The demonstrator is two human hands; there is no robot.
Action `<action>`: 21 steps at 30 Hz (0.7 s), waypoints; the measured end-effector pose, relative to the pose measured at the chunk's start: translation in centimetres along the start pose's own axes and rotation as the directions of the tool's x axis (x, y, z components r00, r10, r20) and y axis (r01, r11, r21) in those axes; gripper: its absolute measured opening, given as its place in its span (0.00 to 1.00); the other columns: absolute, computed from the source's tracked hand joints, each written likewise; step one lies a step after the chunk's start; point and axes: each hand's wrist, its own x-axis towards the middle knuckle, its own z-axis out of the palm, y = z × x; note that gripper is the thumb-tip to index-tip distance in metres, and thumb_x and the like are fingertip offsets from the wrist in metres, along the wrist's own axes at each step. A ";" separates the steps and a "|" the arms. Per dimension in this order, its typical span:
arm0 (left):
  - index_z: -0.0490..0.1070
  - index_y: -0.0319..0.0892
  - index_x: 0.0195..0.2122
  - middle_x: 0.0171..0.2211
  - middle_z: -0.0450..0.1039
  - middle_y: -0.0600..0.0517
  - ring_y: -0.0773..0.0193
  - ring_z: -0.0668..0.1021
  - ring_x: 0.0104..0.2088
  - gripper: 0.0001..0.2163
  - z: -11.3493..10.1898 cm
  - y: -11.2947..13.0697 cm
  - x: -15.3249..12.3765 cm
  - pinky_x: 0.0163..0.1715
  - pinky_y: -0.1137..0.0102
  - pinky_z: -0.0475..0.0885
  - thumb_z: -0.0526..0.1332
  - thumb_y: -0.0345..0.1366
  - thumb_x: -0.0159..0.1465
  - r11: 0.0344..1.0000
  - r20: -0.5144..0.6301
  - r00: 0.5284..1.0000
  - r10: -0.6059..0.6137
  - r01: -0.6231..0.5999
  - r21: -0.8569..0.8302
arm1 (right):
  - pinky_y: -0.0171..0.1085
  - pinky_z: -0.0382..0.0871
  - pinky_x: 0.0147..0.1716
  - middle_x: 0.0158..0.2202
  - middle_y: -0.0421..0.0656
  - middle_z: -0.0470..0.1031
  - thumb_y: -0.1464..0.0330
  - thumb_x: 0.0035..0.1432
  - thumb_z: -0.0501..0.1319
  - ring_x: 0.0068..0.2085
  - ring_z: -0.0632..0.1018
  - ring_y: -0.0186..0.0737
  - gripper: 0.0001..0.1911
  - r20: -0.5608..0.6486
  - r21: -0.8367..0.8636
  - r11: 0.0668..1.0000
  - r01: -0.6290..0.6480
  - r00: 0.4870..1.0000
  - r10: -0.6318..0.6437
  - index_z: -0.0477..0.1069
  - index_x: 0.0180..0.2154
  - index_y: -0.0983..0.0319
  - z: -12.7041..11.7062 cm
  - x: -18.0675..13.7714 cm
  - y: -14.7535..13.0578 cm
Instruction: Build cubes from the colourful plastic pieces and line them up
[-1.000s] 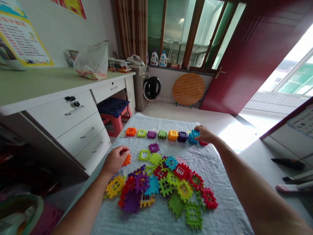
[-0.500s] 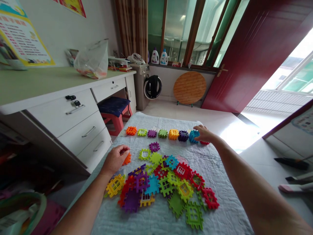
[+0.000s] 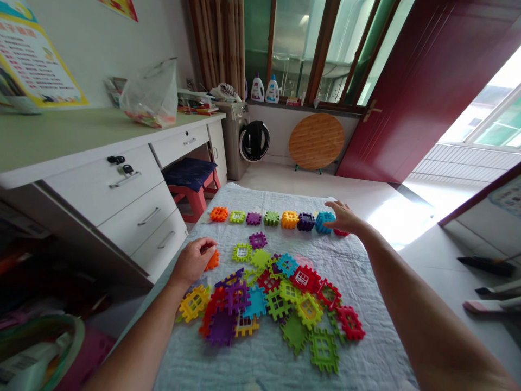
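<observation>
Reaches with the right hand (image 3: 345,217) to the far end of a row of cubes (image 3: 271,218). Keeps the fingers spread wide and holds nothing, fingertips at or just over the blue cube (image 3: 324,221); cannot tell whether touching. Half covers a red piece (image 3: 341,233) under the palm, close to the right edge of the quilted cloth (image 3: 378,304). Rests the left hand (image 3: 194,260) near the cloth's left edge, fingers curled over an orange piece (image 3: 211,260); cannot tell whether gripping it or merely lying on it.

As a judgement of what could go wrong:

- Could shove the blue cube against the dark purple cube (image 3: 305,221) just beside it with one careless sweep of the open fingers. Could push the whole close-set row crooked that way.
- Could tip a cube, light and hollow by the look of it, on a fold of the soft, wrinkled quilt.
- Could nudge the red piece off the edge onto the floor (image 3: 407,212) with the heel of the palm.
- Could drag a forearm through the pile of flat pieces (image 3: 280,304) lying between both arms, catching on the toothed rims and scattering them.
- On the left, could flick the orange piece over the cloth's edge toward the drawers (image 3: 142,217) through too loose a hold.
</observation>
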 end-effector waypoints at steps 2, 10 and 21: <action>0.72 0.43 0.33 0.31 0.77 0.52 0.60 0.78 0.32 0.11 0.0 -0.1 0.0 0.37 0.69 0.72 0.56 0.43 0.56 1.000 0.019 1.000 -0.013 0.013 -0.020 | 0.49 0.62 0.50 0.53 0.53 0.64 0.61 0.45 0.63 0.53 0.66 0.56 0.34 -0.104 0.070 0.997 0.033 0.994 -0.026 0.62 0.55 0.62 -0.8 -1.8 -1.1; 0.72 0.41 0.38 0.35 0.77 0.49 0.57 0.79 0.36 0.16 -0.8 0.7 -0.5 0.35 0.68 0.74 0.60 0.46 0.53 0.994 0.126 0.992 -0.010 0.024 -0.108 | 0.40 0.68 0.39 0.40 0.45 0.73 0.65 0.51 0.61 0.38 0.73 0.40 0.21 0.190 0.375 0.911 0.174 0.947 -0.259 0.67 0.49 0.60 -0.3 -11.2 -8.6; 0.74 0.42 0.38 0.41 0.74 0.47 0.54 0.76 0.44 0.16 -1.0 2.1 -1.0 0.46 0.62 0.72 0.59 0.46 0.56 0.986 0.156 0.974 0.164 -0.166 0.001 | 0.39 0.64 0.41 0.41 0.46 0.70 0.64 0.49 0.62 0.40 0.72 0.43 0.18 0.089 0.313 0.932 0.183 0.971 -0.220 0.71 0.44 0.59 2.7 -12.7 -11.2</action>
